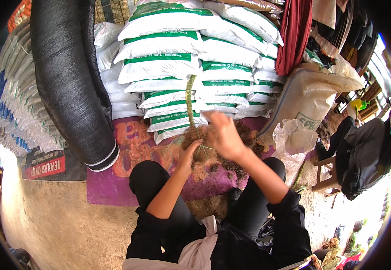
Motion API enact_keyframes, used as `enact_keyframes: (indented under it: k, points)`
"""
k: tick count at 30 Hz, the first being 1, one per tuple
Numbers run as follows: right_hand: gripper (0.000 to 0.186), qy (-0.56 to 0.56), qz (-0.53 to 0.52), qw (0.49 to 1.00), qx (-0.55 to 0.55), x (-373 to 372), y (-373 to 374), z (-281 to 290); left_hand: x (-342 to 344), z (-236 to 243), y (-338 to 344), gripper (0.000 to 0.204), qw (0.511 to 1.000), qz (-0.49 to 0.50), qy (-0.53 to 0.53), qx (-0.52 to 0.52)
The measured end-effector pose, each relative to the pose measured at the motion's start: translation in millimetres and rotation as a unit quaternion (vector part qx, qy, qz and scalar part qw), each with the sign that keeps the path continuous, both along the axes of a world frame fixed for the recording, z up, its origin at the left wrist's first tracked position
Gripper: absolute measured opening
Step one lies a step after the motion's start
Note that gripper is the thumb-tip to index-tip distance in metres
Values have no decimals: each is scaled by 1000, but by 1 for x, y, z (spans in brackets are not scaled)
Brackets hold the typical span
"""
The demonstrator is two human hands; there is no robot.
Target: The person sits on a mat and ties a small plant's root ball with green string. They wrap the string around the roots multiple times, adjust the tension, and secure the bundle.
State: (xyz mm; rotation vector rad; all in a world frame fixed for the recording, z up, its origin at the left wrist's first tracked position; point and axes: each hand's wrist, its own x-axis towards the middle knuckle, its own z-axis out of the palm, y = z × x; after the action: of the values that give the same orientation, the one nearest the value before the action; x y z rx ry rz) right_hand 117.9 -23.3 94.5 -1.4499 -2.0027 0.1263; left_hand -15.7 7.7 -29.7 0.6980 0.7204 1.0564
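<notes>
Looks like stem-base work. Green stem (189, 101) over soil (234, 172), toward far edge of purple mat (102, 189). Left hand (188, 157) at base, right hand (225, 137) blurred; can't tell either grip. Next probably needs left steady.

Right hand (225, 137) blurred; black roll (67, 76) cropped above.

Beyond our hands (225, 138) we have stacked sacks (166, 67); beneath them, soil (232, 172) on a sheet (103, 191). Left of them stands a mesh roll (71, 85) — to their right, a bulging sack (310, 92), a plastic bag (292, 137) before it, a stool (327, 177) farther out.
</notes>
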Motion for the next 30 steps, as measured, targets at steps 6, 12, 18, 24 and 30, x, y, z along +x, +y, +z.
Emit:
enact_keyframes:
  k: [6, 12, 18, 24, 30]
  points:
    - [48, -80, 7, 997, -20, -7, -13, -42, 3, -13, -1, 43, 998, -5, -17, 52]
    - [51, 314, 24, 946, -76, 22, 5, -56, 5, 17, -16, 41, 998, -31, -34, 44]
    - [81, 427, 22, 884, -188, 15, -27, -71, -5, 24, -37, 43, 999, -46, -23, 1]
    - [71, 555, 76, 792, -245, 7, -44, -80, -7, 27, -66, 49, 996, -13, 63, 63]
    - [61, 640, 131, 728, -209, 14, -52, -88, -5, 52, -80, 65, 972, -39, 156, 173]
